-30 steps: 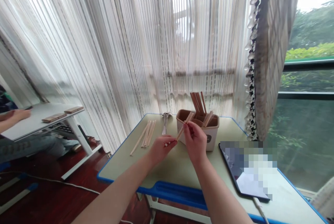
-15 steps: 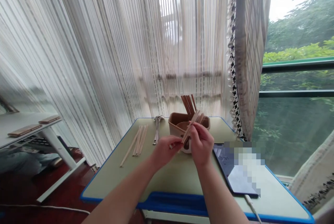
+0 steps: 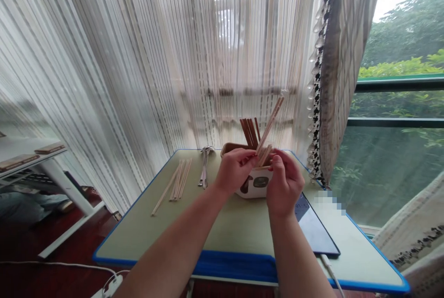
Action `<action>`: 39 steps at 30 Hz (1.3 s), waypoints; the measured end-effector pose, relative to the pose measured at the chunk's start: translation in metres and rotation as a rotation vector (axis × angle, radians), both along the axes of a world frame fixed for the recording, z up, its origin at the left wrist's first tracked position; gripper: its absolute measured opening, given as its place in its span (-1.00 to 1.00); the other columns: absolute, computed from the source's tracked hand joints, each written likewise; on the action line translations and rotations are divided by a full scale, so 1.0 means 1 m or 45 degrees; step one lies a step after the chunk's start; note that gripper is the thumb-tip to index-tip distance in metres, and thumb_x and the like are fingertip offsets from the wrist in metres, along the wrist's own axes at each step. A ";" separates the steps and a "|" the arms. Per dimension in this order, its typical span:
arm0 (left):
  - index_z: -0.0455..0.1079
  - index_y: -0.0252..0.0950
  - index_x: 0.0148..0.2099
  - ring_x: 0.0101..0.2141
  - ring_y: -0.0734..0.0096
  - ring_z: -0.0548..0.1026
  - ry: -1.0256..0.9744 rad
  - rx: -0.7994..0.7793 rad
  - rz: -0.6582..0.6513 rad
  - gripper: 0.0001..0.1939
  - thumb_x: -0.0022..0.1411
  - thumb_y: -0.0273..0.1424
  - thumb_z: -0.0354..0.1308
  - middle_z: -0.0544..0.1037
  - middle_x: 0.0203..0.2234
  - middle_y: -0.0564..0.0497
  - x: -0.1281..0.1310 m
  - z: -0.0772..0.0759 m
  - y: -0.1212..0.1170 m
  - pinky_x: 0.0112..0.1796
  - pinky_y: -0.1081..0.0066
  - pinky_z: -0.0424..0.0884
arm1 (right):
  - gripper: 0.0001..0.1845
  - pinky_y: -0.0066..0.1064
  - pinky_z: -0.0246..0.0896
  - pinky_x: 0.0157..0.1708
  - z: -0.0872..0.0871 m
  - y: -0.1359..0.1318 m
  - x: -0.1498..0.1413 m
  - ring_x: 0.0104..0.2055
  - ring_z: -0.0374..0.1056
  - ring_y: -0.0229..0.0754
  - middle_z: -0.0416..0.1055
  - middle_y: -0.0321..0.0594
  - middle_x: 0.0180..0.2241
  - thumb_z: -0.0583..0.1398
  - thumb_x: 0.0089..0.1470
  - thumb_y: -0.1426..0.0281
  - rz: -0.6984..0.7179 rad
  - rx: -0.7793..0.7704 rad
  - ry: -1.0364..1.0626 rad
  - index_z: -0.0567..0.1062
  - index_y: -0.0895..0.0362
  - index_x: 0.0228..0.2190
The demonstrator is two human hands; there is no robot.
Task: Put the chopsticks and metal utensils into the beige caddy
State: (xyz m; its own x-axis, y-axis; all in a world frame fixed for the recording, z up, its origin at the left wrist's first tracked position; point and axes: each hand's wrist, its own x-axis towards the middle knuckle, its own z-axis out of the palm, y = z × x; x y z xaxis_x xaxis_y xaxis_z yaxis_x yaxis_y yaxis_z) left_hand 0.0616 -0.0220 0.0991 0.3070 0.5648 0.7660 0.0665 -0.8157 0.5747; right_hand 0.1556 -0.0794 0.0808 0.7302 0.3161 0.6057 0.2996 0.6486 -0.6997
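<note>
My left hand (image 3: 239, 168) pinches the lower end of a pair of wrapped chopsticks (image 3: 272, 120), which slants up to the right above a beige box (image 3: 251, 190). Just right of it, my right hand (image 3: 286, 180) has its fingers curled at the box's rim. Beside those fingertips, several pale chopsticks (image 3: 264, 155) stick up at a slant; whether the fingers grip them is hidden. Dark brown chopsticks (image 3: 249, 132) stand at the back of the box. Farther left on the table lie loose pale chopsticks (image 3: 179, 180) and a group of metal cutlery (image 3: 205, 168).
A tablet (image 3: 321, 231) with a white cable (image 3: 329, 268) lies right of the box on the blue-edged table (image 3: 166, 238). Another white table (image 3: 58, 159) stands at the left. Sheer curtains (image 3: 138, 57) hang behind, with a window (image 3: 398, 103) at the right.
The left hand has moved up and right, and a wrapped pair now rises from it. The pale bundle that the right hand held sits lower, at the box. The view has shifted slightly.
</note>
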 end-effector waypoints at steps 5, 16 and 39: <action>0.50 -0.33 -0.22 -0.41 0.46 0.50 -0.125 -0.016 0.106 -0.81 0.12 -0.37 0.17 0.55 -0.41 -0.05 0.012 0.001 0.006 -0.36 0.45 0.46 | -0.69 -0.46 0.17 -0.50 0.000 0.006 0.005 -0.44 0.27 -0.30 0.36 -0.27 -0.42 0.15 0.02 0.22 0.031 0.031 0.154 0.44 0.14 -0.23; 0.49 -0.27 -0.21 -0.32 0.44 0.50 -0.165 0.086 -0.009 -0.84 0.14 -0.41 0.16 0.55 -0.35 -0.05 0.012 -0.010 0.013 -0.31 0.43 0.47 | -0.68 -0.44 0.16 -0.49 -0.003 0.008 0.004 -0.45 0.25 -0.30 0.39 -0.22 -0.41 0.09 0.07 0.19 0.044 -0.006 0.082 0.50 0.15 -0.33; 0.49 -0.27 -0.17 -0.36 0.43 0.48 0.007 0.140 0.080 -0.80 0.19 -0.37 0.10 0.55 -0.36 -0.05 0.015 -0.016 0.009 -0.30 0.39 0.45 | -0.73 -0.33 0.22 -0.33 0.058 0.009 0.030 -0.33 0.35 -0.22 0.43 -0.23 -0.37 0.15 0.04 0.22 -0.123 -0.021 -0.368 0.46 0.09 -0.24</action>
